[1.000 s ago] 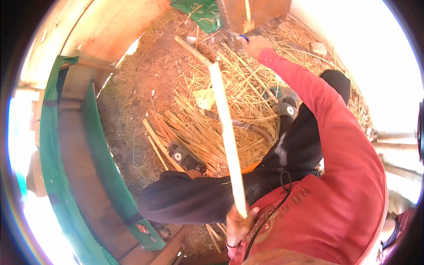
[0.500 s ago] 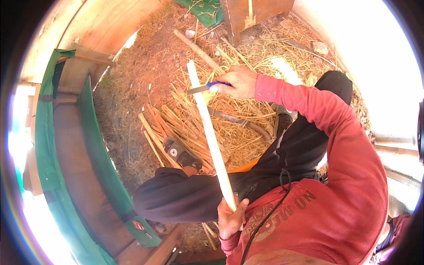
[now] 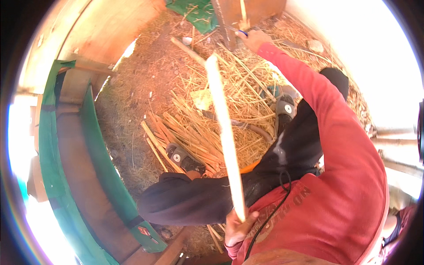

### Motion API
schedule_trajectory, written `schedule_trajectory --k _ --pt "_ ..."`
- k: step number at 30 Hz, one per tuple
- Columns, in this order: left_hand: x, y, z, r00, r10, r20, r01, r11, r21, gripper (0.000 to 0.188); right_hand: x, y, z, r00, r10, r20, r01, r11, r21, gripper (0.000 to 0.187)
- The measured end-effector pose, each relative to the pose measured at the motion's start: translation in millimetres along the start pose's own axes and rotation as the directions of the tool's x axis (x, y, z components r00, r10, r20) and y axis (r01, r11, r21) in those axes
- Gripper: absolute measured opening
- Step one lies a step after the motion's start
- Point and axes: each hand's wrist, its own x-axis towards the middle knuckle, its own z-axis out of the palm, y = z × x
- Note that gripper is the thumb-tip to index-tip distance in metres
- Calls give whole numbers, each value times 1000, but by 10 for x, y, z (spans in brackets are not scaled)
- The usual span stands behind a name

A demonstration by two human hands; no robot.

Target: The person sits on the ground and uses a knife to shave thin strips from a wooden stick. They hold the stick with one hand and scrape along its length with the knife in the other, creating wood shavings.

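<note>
My left hand [image 3: 238, 226], low in the view near my waist, is closed round the lower end of a long pale wooden strip [image 3: 225, 132]. The strip slants up and away over my lap, its far end free and brightly lit. My right hand [image 3: 256, 39] is stretched far forward, closed on a knife [image 3: 241, 33] with a blue handle. Its blade points left and is blurred against the brown board [image 3: 254, 15]. The knife is apart from the strip.
Straw and shavings [image 3: 247, 88] cover the ground between my feet. Several split sticks [image 3: 190, 128] lie by my left sandal [image 3: 179, 157], and a thicker pole [image 3: 187, 51] lies ahead. At the left stands a green-edged wooden trough [image 3: 79, 168]; a green cloth [image 3: 196, 15] lies at the far side.
My right hand has moved forward and right with the knife, away from the strip to beside the brown board. The strip's far end has shifted right, still in my left hand.
</note>
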Motion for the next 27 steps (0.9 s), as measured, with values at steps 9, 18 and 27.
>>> schedule_trajectory --k 9,18,27 --pt "126 134 -34 969 -231 -91 168 880 -444 28 -928 -1047 -573 744 -535 399 293 799 525 71" --pt "63 123 -8 961 -274 -35 256 933 -253 24 -750 -849 -255 866 -324 382 174 910 378 51" --pt "71 -5 -80 954 -210 -216 106 906 -410 25 -516 -772 -726 957 -162 241 56 917 395 68"
